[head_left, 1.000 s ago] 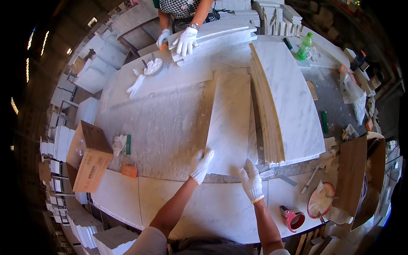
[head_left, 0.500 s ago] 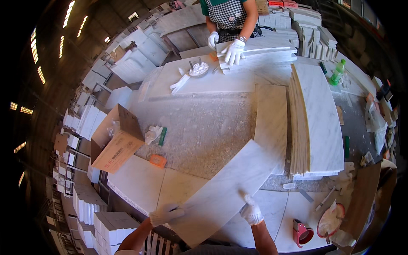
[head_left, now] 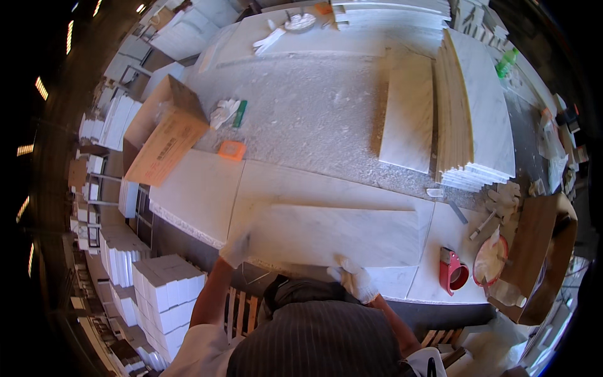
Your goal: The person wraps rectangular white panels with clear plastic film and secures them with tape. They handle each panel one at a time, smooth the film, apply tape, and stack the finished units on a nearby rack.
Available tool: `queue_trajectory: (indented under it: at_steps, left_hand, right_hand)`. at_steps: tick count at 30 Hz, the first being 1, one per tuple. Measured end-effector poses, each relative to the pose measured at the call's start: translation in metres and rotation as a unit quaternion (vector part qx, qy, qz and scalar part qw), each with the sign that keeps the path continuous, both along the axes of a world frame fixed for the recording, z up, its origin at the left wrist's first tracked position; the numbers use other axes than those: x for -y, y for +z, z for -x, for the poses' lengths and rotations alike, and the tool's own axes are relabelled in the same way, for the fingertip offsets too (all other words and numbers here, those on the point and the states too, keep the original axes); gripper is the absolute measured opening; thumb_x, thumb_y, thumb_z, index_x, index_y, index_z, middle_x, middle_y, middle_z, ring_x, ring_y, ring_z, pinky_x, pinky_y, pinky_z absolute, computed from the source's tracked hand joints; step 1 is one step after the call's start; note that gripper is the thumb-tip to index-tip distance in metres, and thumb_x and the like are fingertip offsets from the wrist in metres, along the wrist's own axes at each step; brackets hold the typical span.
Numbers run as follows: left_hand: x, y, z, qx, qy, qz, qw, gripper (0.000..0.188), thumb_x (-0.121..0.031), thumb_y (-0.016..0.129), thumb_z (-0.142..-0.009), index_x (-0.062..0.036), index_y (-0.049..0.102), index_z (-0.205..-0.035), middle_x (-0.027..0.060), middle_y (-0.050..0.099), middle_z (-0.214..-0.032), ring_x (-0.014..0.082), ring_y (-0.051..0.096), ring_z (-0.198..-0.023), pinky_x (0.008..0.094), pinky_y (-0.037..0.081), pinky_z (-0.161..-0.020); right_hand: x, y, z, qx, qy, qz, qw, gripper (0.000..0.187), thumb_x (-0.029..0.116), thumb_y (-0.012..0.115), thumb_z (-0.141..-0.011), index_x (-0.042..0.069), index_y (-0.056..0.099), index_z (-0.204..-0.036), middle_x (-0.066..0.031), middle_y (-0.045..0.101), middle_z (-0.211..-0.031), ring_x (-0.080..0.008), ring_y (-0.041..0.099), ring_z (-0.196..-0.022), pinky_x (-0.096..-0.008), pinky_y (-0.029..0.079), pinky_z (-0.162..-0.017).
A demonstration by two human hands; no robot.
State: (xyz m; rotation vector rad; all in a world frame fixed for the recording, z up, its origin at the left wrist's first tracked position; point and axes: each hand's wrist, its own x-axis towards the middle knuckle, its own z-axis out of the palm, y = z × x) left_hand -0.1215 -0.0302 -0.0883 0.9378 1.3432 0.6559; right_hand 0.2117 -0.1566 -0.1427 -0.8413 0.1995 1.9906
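Observation:
A white, grey-veined marble slab [head_left: 339, 234] lies lengthwise over the pale slabs along the near side of the worktable. My left hand [head_left: 235, 249], in a white glove and slightly blurred, grips its left end. At the near edge, right of the middle, my gloved right hand [head_left: 355, 281] holds the rim with curled fingers; their undersides are hidden. Beyond the slab's right end, another veined slab [head_left: 407, 116] rests flat beside a tall stack of slabs [head_left: 483, 107].
An open cardboard box [head_left: 166, 138], white glove [head_left: 224, 113], green block [head_left: 239, 114] and orange piece [head_left: 232, 150] sit left. Right stand a red tape dispenser [head_left: 452, 271], a bowl of pale paste [head_left: 489, 259] and another cardboard box [head_left: 534, 257]. A paste dish [head_left: 300, 23] lies at the far side.
The slab has swung from a diagonal to lie along the near table side, both hands moving with it. My view has tilted down, and the co-worker opposite has left the picture.

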Motion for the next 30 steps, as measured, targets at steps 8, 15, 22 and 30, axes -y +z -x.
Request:
queue_trajectory:
  at_steps: [8, 15, 22, 30]
  left_hand:
    - [-0.035, -0.049, -0.013, -0.163, 0.026, 0.024, 0.986, 0.031, -0.03, 0.066, -0.091, -0.0007, 0.064, -0.1, 0.0014, 0.059, -0.085, 0.0114, 0.053, -0.075, 0.0268, 0.046, -0.067]
    - [-0.043, -0.027, -0.027, -0.516, -0.046, -0.16, 0.84, 0.036, -0.035, 0.059, -0.093, -0.0013, 0.061, -0.104, 0.0194, 0.066, -0.098, 0.0353, 0.063, -0.085, 0.0422, 0.05, -0.078]
    - [-0.026, 0.0, 0.032, -0.68, -0.236, -0.167, 0.673, 0.039, -0.032, 0.046, -0.1, -0.0114, 0.055, -0.132, 0.0153, 0.057, -0.132, 0.0329, 0.053, -0.123, 0.0418, 0.041, -0.104]
    - [0.008, -0.013, -0.03, -0.556, -0.274, -0.237, 0.748, 0.037, -0.039, 0.055, -0.094, -0.0123, 0.058, -0.12, 0.0127, 0.055, -0.129, 0.0321, 0.054, -0.118, 0.0455, 0.048, -0.093]
  right_hand:
    - [-0.016, -0.021, 0.017, -0.006, 0.077, -0.005, 0.997, 0.067, 0.041, 0.065, -0.094, 0.001, 0.041, -0.142, -0.0131, 0.051, -0.138, -0.0314, 0.047, -0.13, -0.0449, 0.042, -0.106]
    - [-0.022, 0.003, -0.01, 0.197, 0.286, -0.046, 0.937, 0.05, 0.04, 0.05, -0.103, -0.005, 0.058, -0.123, -0.0197, 0.068, -0.112, -0.0296, 0.07, -0.094, -0.0398, 0.059, -0.081]
    - [-0.024, -0.017, -0.044, 0.407, 0.085, -0.138, 0.899, 0.036, 0.027, 0.054, -0.101, -0.005, 0.061, -0.117, -0.0156, 0.07, -0.097, -0.0233, 0.071, -0.079, -0.0335, 0.059, -0.067]
    - [-0.04, -0.004, -0.047, 0.417, 0.089, -0.029, 0.904, 0.042, 0.034, 0.06, -0.094, -0.002, 0.063, -0.114, -0.0143, 0.07, -0.089, -0.0201, 0.07, -0.068, -0.0296, 0.056, -0.053]
